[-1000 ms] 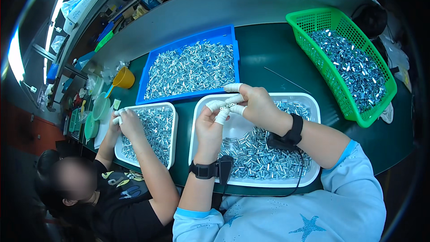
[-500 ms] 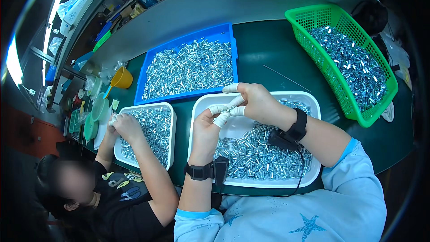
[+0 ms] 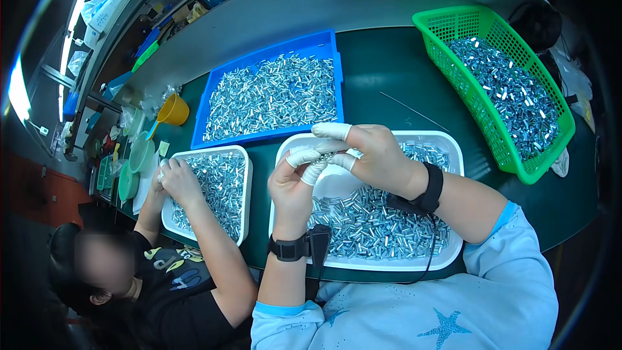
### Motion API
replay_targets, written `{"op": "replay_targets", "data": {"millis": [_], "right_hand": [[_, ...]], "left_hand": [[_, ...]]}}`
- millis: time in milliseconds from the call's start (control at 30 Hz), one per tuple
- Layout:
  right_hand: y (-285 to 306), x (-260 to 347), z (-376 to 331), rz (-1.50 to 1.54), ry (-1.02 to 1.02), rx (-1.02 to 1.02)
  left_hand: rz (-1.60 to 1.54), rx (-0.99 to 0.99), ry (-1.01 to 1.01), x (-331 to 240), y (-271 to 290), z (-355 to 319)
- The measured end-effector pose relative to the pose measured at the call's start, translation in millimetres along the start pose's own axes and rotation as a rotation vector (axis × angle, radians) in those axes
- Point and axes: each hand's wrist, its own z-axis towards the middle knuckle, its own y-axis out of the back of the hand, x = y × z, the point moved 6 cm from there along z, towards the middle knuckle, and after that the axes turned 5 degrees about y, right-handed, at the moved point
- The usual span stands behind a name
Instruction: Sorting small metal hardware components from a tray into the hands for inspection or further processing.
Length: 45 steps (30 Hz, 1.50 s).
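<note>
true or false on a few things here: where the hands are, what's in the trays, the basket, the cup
1. Both hands, left hand and right hand, meet over the white tray. True.
2. The green basket is empty. False: it holds small silvery metal parts.
3. The fingertips wear white covers. True.
4. The blue tray lies right of the basket. False: it lies to its left.
5. The yellow cup stands inside the blue tray. False: it stands beside it.

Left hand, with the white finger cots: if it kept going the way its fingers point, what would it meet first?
The left hand points up-right and already meets the right hand; past that, probably the blue tray of small silver metal parts, though depth is unclear.
</note>
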Motion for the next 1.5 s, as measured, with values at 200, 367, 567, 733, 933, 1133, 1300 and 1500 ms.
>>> {"op": "replay_targets", "data": {"millis": [200,367,567,733,933,1133,1300,1500], "right_hand": [[3,10,0,-0.056,0.163,-0.066],[3,10,0,-0.048,0.153,-0.060],[-1,-1,-3,-0.062,0.069,-0.003],[-2,-6,1,0.129,-0.111,0.047],[-3,-12,3,0.347,-0.188,0.024],[-3,-12,2,0.344,-0.183,0.025],[-4,-15,2,0.320,-0.230,0.055],[-7,-18,3,0.351,-0.218,0.073]], "left_hand": [[0.011,0.006,-0.071,-7,-2,-1],[0.012,0.018,-0.080,-8,-3,-1],[0.016,0.017,-0.034,-2,-2,-1],[0.003,-0.002,0.119,5,1,-1],[0.002,0.008,0.185,9,0,0],[-0.002,0.015,0.191,8,-1,-1],[0.001,0.009,0.200,8,-1,-1],[-0.009,0.013,0.221,11,2,0]]}}
